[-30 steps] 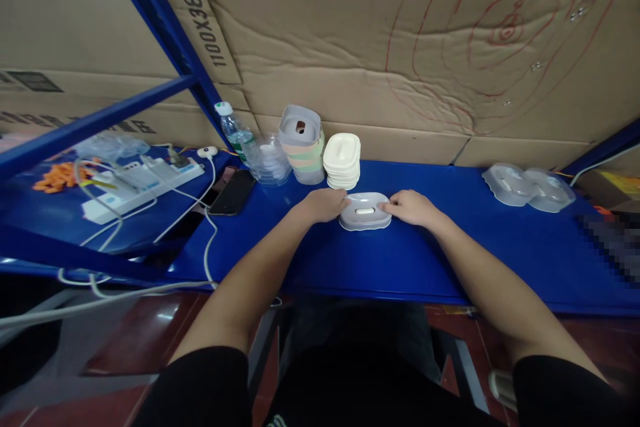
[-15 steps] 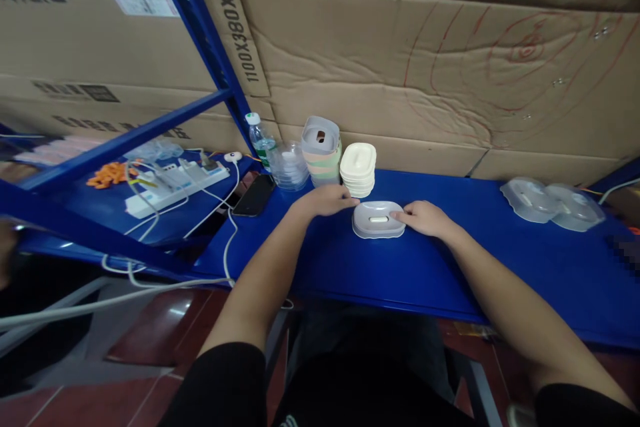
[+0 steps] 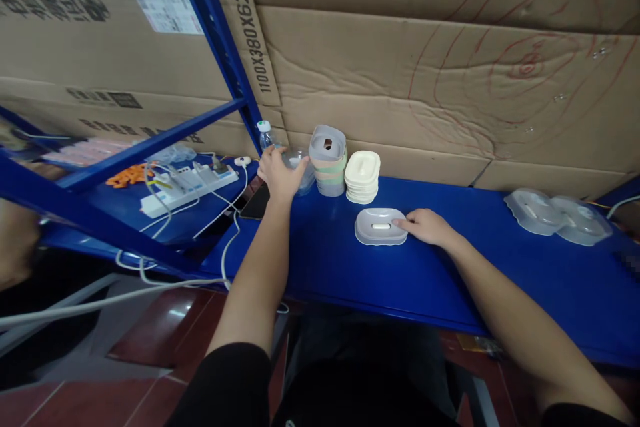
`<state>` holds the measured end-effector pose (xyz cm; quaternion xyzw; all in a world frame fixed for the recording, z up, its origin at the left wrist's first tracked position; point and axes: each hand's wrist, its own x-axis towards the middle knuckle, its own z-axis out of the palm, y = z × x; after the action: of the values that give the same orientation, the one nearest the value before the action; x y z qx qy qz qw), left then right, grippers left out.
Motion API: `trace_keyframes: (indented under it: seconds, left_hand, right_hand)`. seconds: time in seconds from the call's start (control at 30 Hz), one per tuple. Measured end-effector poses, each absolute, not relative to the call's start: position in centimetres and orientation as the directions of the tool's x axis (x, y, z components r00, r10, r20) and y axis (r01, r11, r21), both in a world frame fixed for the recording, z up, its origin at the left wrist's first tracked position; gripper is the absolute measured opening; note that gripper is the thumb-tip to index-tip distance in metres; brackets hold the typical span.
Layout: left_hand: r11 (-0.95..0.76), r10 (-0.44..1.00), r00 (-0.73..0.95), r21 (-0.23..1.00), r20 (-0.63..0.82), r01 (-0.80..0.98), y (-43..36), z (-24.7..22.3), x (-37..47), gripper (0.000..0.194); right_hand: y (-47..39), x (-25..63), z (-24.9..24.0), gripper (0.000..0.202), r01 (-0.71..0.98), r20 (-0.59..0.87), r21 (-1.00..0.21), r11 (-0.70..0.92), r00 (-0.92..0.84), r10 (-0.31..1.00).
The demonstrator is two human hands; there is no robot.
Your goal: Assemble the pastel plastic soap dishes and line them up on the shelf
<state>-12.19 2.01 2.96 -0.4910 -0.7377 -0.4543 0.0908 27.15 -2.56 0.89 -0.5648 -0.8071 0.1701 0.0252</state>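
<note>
A grey oval tray-like piece (image 3: 381, 232) with a small cream insert in its centre lies on the blue table. My right hand (image 3: 426, 225) grips its right edge, thumb on top. At the back left, my left hand (image 3: 282, 173) is spread at a stack of clear plastic covers (image 3: 306, 180), thumb and fingers apart over it. Beside them stand a stack of grey, green and peach containers (image 3: 328, 161) and a stack of cream lids (image 3: 363, 177).
Two clear covers (image 3: 535, 211) lie at the right. A water bottle (image 3: 265, 135), a dark phone (image 3: 256, 203) and a power strip (image 3: 187, 188) with cables are on the left. A blue metal post (image 3: 215, 33) rises there. Another person's arm shows at the far left.
My left hand has moved from beside the grey piece left and back to the clear covers. My right hand has stayed on the grey piece. The view has shifted slightly.
</note>
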Motion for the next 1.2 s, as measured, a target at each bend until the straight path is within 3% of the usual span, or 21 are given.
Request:
trace_keyframes:
  seconds: [0.2,0.33,0.47,0.6,0.7,0.77,0.87,0.93,1.0,1.1,1.2]
  left_hand:
    - [0.133,0.694,-0.489,0.574,0.529,0.808,2.3,2.2,-11.7,0.058]
    - [0.112,0.610,-0.561,0.640,0.560,0.760,2.4,2.3,-11.4,0.064]
    - [-0.019,0.459,-0.615,0.699,0.642,0.715,2.5,2.5,-11.6,0.065]
    - [-0.198,0.262,-0.663,0.712,0.701,0.674,2.3,3.5,-11.7,0.045]
    - [-0.310,0.211,-0.690,0.717,0.692,0.624,1.6,5.0,-10.7,0.030]
    - [-0.418,0.263,-0.668,0.706,0.696,0.571,0.9,5.6,-9.2,0.040]
    - [-0.567,0.454,-0.501,0.673,0.737,0.475,-0.6,5.4,-5.9,0.063]
    - [-0.605,0.606,-0.304,0.674,0.735,0.424,-1.8,4.5,-3.5,0.069]
    - [-0.613,0.719,-0.082,0.685,0.690,0.393,-3.0,3.6,-1.5,0.068]
    - [-0.540,0.834,0.123,0.750,0.538,0.382,-4.3,2.8,0.5,0.056]
    - [-0.479,0.876,0.161,0.778,0.455,0.406,-4.6,3.0,1.0,0.045]
  right_hand:
    - [-2.6,27.1,0.9,0.062,0.900,-0.145,-0.309,0.307,-0.364,0.920]
    - [-2.5,27.2,0.8,0.062,0.896,-0.141,-0.323,0.306,-0.365,0.920]
    - [-2.5,27.1,0.9,0.063,0.901,-0.154,-0.316,0.298,-0.358,0.921]
    - [-2.6,27.1,0.9,0.065,0.904,-0.155,-0.308,0.297,-0.356,0.922]
    - [-2.7,27.2,1.1,0.068,0.900,-0.138,-0.318,0.297,-0.354,0.925]
    - [-2.9,27.4,1.6,0.066,0.890,-0.055,-0.356,0.285,-0.325,0.944]
    - [-3.5,27.7,2.6,0.052,0.822,0.200,-0.485,0.299,-0.229,0.953]
    - [-4.2,27.9,3.3,0.069,0.737,0.331,-0.561,0.377,-0.217,0.918]
    - [-4.8,27.9,3.8,0.081,0.664,0.390,-0.587,0.463,-0.269,0.880]
    - [-5.5,27.7,4.0,0.058,0.627,0.428,-0.579,0.521,-0.310,0.849]
    - [-5.5,27.3,3.9,0.042,0.632,0.411,-0.605,0.484,-0.273,0.870]
